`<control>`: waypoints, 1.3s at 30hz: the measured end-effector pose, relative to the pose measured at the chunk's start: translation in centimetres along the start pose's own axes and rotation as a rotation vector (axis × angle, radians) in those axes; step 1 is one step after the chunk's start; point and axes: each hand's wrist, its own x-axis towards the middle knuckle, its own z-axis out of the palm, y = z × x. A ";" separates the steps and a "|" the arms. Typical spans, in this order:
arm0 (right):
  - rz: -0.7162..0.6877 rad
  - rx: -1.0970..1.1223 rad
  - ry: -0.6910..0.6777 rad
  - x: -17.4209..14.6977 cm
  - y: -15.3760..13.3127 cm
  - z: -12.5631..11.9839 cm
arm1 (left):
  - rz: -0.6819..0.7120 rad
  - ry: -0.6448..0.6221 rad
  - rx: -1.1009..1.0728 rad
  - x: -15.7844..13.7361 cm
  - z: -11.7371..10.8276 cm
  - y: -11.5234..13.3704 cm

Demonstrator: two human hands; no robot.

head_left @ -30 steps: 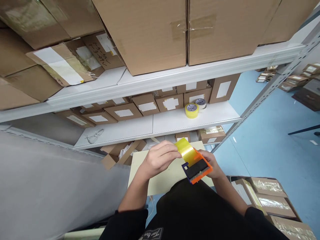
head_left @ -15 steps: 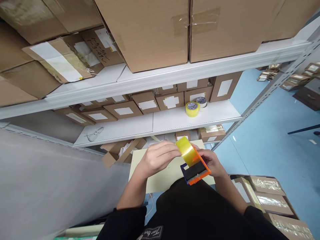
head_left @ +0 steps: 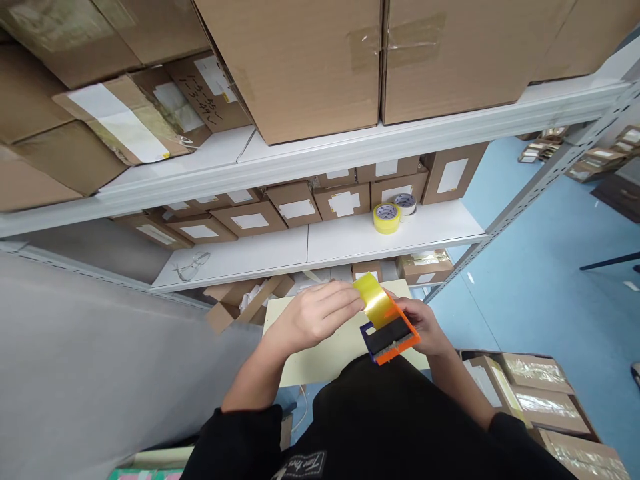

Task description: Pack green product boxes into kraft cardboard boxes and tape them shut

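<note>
A tape dispenser (head_left: pixel 395 341) with an orange side, a dark blue part and a black roller is in front of my body. My right hand (head_left: pixel 425 327) grips it from the right, with part of the fingers hidden behind the orange side. A roll of shiny yellow tape (head_left: pixel 373 300) sits in the dispenser. My left hand (head_left: pixel 323 310) is closed at the roll's left side, fingertips against its edge; its thumb is hidden. Both hands are above a pale yellow board or tabletop (head_left: pixel 310 367).
On the middle shelf (head_left: pixel 280 250) are a yellow tape roll (head_left: pixel 387 218), a white tape roll (head_left: pixel 406 203), clear glasses (head_left: pixel 193 265) and several labelled cartons (head_left: pixel 250 220). Larger boxes (head_left: pixel 300 67) fill the top shelf. Taped cartons (head_left: pixel 550 403) stand at lower right; a grey wall (head_left: pixel 100 353) is at left.
My left forearm has shifted slightly, its elbow out to the left. The dispenser has tipped a little in my right hand. Both hands keep their hold.
</note>
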 end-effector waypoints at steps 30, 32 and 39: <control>-0.016 -0.075 -0.059 -0.3 1.6 -1.1 | -0.204 -0.096 -0.233 -0.4 -0.5 0.4; -0.023 -0.077 -0.055 -0.2 1.5 -1.1 | -0.216 -0.069 -0.226 -0.4 -0.3 0.5; -0.041 -0.032 -0.031 0.0 1.0 -0.3 | -0.166 0.171 -0.112 -0.9 1.6 0.7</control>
